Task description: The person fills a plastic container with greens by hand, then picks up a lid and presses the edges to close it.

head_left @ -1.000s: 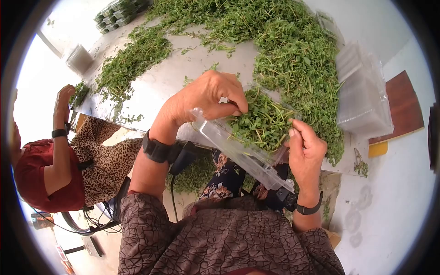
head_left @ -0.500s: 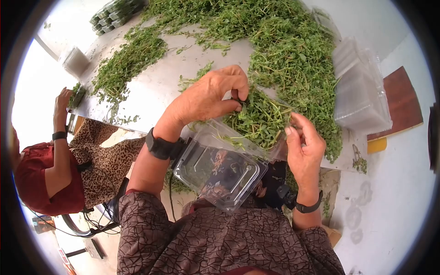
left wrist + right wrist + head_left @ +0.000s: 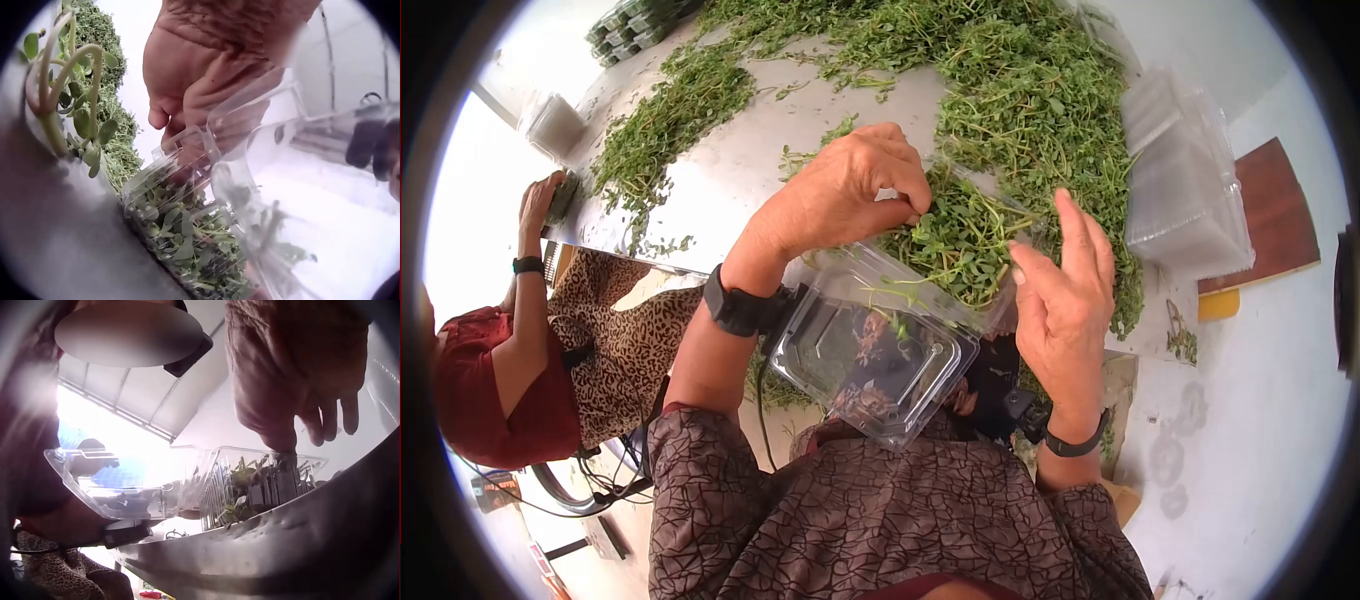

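A clear plastic clamshell box (image 3: 212,487) sits at the table's near edge, its base heaped with leafy green stems (image 3: 960,245). Its lid (image 3: 870,365) hangs folded back over the person's lap, with a few loose sprigs on it. The left hand (image 3: 850,190), fingers curled, pinches greens at the left side of the heap between thumb and forefinger. At the right side, the right hand (image 3: 1068,300) has its fingers spread and extended, its thumb side right at the stem ends. In the right wrist view the right hand (image 3: 300,375) reaches down over the filled base.
Large piles of loose greens (image 3: 1040,130) cover the far and right parts of the metal table (image 3: 800,130). Nested clear boxes (image 3: 1185,190) stand at the right; filled boxes (image 3: 635,25) are stacked far left. Another person (image 3: 510,370) works at the left, by a smaller box stack (image 3: 552,125).
The lid has swung down from edge-on to lie flat over the lap. The right hand's fingers have gone from pinching stems to spread. The left hand stays at the heap's left side.
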{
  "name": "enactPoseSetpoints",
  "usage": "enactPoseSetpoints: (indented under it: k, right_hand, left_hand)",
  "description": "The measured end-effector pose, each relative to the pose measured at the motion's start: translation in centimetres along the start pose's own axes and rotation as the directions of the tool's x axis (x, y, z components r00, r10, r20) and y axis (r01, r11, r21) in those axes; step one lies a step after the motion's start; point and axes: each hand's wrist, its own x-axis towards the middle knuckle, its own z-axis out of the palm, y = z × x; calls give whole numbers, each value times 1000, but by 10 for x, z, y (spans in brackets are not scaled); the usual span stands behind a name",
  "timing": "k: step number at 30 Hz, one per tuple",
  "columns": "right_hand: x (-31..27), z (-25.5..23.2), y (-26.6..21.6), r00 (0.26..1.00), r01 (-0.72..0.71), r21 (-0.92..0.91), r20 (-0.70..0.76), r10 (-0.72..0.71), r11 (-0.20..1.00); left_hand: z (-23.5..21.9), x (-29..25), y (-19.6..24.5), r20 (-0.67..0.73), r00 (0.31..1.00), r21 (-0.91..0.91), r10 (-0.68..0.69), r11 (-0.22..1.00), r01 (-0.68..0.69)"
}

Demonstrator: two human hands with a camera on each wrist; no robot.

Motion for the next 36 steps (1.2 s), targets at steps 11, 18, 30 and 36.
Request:
enactPoseSetpoints:
  k: [11,18,30,36]
  right_hand:
    - [-14,-28,-8,947,221,168,199,-253,961]
    - [-25,-9,-30,925,338,272,83,-372,901]
    - [-34,-9,-33,883,345,305,216,-417,888]
    - [-30,-7,-36,920,338,288,101,-380,896]
  left_hand:
    - [2,-4,-4,-11,999,-86,-38,996,37]
    - [1,-4,0,-20,1000,-25,-17,1000,16]
    - [3,-7,-2,-22,997,-84,-74,994,72]
    - [1,-7,-1,-11,995,-90,-95,992,93]
